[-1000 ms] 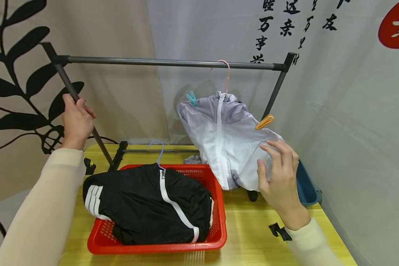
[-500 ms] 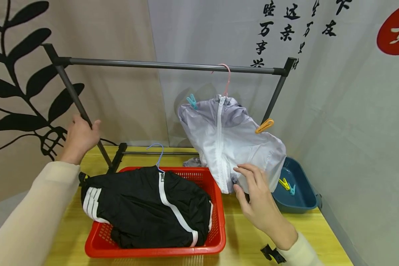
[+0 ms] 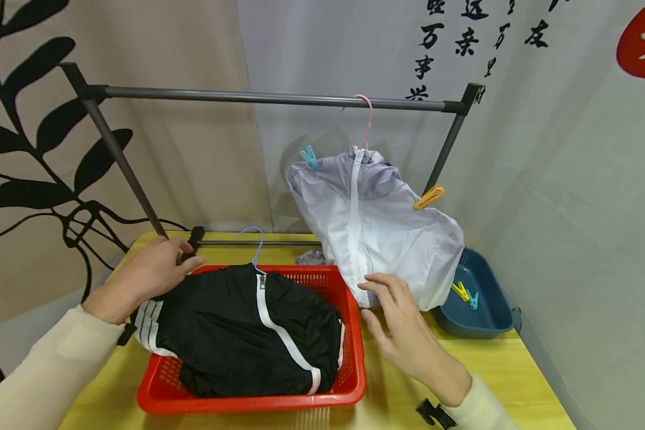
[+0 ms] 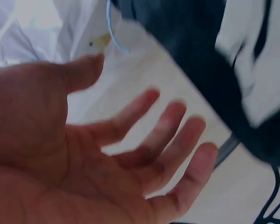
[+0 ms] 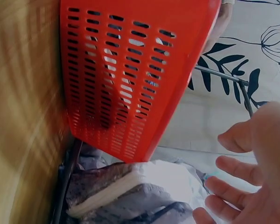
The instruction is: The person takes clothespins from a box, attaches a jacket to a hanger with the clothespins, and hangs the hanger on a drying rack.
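A black jacket [image 3: 220, 334] with a white zip and white sleeve stripes lies in a red basket [image 3: 359, 358]. A blue hanger [image 3: 259, 248] pokes from its collar. My left hand [image 3: 147, 272] is above the jacket's striped end, by the foot of the rack; the left wrist view shows its loosely bent fingers [image 4: 172, 126] holding nothing. From the rack's bar a pale grey-white jacket [image 3: 387, 227] hangs on a pink hanger [image 3: 369, 119]. A blue clothespin [image 3: 309, 158] and an orange clothespin [image 3: 429, 197] sit on its shoulders. My right hand [image 3: 403, 328], fingers spread, is in front of its hem, holding nothing.
A dark grey rack [image 3: 269, 97] stands at the back of the yellow table [image 3: 441, 373]. A blue bin [image 3: 484, 316] at the right holds a yellow clothespin [image 3: 460, 291] and a light blue one. A printed curtain [image 3: 193, 149] hangs behind.
My left hand has let go of the rack's left post and come down toward the black jacket. My right hand has moved left and down, away from the pale jacket's sleeve.
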### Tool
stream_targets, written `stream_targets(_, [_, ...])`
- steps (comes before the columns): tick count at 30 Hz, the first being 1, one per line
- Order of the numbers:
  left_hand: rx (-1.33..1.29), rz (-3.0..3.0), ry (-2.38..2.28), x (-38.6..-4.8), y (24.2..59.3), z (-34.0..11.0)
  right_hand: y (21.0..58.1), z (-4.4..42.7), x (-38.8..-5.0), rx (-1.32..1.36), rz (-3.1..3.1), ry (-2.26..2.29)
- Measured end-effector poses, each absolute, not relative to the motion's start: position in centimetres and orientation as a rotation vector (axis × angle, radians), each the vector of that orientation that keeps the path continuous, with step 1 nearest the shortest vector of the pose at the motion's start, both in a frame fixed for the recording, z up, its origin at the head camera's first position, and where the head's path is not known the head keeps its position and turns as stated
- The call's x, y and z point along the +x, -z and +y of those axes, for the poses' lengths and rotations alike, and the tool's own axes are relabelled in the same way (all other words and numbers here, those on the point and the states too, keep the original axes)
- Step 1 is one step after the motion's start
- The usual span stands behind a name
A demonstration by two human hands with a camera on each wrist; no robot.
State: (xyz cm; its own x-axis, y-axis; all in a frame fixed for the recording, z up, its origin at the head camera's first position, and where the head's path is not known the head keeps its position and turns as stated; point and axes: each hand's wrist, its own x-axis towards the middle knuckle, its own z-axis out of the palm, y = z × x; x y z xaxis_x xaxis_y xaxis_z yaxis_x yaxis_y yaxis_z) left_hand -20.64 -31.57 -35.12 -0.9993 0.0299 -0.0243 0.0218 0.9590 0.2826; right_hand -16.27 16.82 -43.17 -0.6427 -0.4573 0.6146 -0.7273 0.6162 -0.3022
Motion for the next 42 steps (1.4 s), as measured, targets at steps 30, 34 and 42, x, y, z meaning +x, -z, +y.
stream_targets(30, [0.534, 3.145, -0.607, -19.2, 35.3, -31.1, 44.6, 14.8, -15.1, 1.063, -2.553, -0.707])
stream_targets(34, [0.598, 3.244, -0.608, -18.5, 34.1, -30.8, 44.5, 14.6, -15.4, 1.044, -2.526, -0.727])
stream_targets(42, [0.706, 3.483, -0.655, -17.6, 32.3, -30.1, 44.1, 14.4, -15.8, 0.963, -2.458, -0.848])
